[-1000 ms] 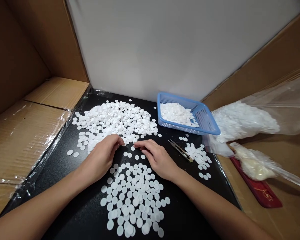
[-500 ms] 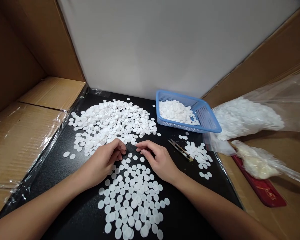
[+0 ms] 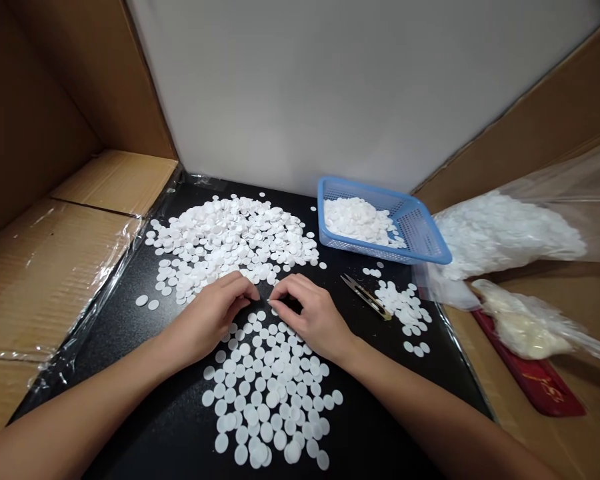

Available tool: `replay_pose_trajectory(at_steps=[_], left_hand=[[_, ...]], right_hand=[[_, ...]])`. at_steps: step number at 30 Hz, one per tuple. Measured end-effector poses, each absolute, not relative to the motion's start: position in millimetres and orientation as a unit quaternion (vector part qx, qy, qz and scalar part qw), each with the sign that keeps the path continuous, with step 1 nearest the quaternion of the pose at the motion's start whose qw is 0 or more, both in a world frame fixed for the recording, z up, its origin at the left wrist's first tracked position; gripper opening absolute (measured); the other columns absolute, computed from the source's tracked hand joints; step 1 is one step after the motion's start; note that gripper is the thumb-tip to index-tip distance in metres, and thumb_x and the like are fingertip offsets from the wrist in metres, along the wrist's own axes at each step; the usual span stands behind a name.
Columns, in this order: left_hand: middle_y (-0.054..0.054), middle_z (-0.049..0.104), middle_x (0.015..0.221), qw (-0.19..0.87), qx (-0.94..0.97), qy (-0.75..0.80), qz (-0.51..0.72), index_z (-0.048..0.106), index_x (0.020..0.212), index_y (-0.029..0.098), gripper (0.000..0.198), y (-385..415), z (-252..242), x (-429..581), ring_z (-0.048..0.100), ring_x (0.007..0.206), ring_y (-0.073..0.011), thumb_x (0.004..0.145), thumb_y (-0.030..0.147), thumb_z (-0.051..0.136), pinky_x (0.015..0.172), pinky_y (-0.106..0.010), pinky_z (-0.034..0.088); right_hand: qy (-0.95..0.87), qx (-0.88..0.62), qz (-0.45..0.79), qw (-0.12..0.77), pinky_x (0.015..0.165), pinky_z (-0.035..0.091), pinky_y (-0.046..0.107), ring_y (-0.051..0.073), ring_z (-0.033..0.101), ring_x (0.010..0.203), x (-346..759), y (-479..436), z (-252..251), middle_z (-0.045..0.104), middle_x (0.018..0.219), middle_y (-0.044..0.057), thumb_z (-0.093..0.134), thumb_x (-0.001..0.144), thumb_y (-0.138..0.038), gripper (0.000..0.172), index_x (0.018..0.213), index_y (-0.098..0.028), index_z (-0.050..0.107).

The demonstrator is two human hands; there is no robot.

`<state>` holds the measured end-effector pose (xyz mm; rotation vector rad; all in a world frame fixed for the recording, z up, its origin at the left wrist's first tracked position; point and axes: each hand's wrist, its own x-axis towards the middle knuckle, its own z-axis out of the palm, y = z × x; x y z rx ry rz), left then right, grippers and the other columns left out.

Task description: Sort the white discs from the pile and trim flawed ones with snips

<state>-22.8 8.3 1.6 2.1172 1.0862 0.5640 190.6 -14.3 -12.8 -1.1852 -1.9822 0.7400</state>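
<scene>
My left hand (image 3: 220, 303) is closed, its thumb and fingertips drawn together; anything between them is hidden. Facing it across a narrow gap, my right hand (image 3: 315, 313) pinches what looks like the edge of a small white disc between thumb and forefinger. Both hands hover low over the black tabletop (image 3: 150, 407). Just beyond the fingers lies a big heap of white discs (image 3: 235, 230). Nearer to me, below the hands, many more white discs (image 3: 275, 393) are spread out, mostly flat, with some overlapping.
To the right, small thread snips (image 3: 365, 297) lie beside a little cluster of discs (image 3: 404, 307). Behind them stands a blue basket (image 3: 390, 253) partly filled with discs. Clear plastic bags (image 3: 515, 233) and a red object (image 3: 550, 393) rest on cardboard at right. Cardboard walls flank the table.
The view has shifted slightly, moving the table's contents a little to the right. My right fingertips have come closer to the left hand and pinched together.
</scene>
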Motion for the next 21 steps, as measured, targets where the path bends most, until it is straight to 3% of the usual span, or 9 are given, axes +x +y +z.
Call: replay_pose_trajectory(at_steps=[5, 14, 18, 21], left_hand=[[-0.002, 0.058, 0.092, 0.302, 0.837, 0.43, 0.152, 0.061, 0.089, 0.022, 0.003, 7, 2, -20, 0.058, 0.084, -0.0204, 0.088, 0.02, 0.062, 0.07, -0.031, 0.046], [-0.001, 0.059, 0.081, 0.339, 0.819, 0.431, 0.171, 0.064, 0.075, 0.02, 0.016, 14, 3, -20, 0.058, 0.077, -0.0182, 0.088, 0.012, 0.058, 0.068, -0.029, 0.043], [-0.002, 0.063, 0.083, 0.334, 0.816, 0.425, 0.206, 0.066, 0.084, 0.019, 0.023, 9, 11, -17, 0.061, 0.079, -0.0185, 0.098, 0.023, 0.048, 0.072, -0.031, 0.045], [-0.002, 0.066, 0.082, 0.363, 0.816, 0.399, 0.207, 0.064, 0.087, 0.02, 0.016, -5, 15, -9, 0.061, 0.076, -0.0177, 0.095, 0.032, 0.057, 0.067, -0.029, 0.045]], right_hand=[[-0.706, -0.5, 0.324, 0.383, 0.064, 0.052, 0.029, 0.016, 0.062, 0.07, 195, -10, -9, 0.069, 0.082, 0.002, 0.061, 0.09, -0.022, 0.008, 0.084, -0.022, 0.066], [-0.655, -0.508, 0.382, 0.408, 0.074, 0.055, 0.032, 0.019, 0.069, 0.078, 201, -17, -2, 0.074, 0.085, 0.003, 0.065, 0.086, -0.026, 0.007, 0.087, -0.021, 0.07], [-0.639, -0.492, 0.432, 0.404, 0.069, 0.053, 0.03, 0.017, 0.067, 0.074, 198, -32, 3, 0.071, 0.08, 0.001, 0.066, 0.087, -0.027, 0.007, 0.089, -0.021, 0.067], [-0.664, -0.477, 0.417, 0.397, 0.066, 0.05, 0.028, 0.016, 0.065, 0.072, 192, -43, 8, 0.068, 0.08, 0.001, 0.061, 0.089, -0.023, 0.004, 0.088, -0.021, 0.064]])
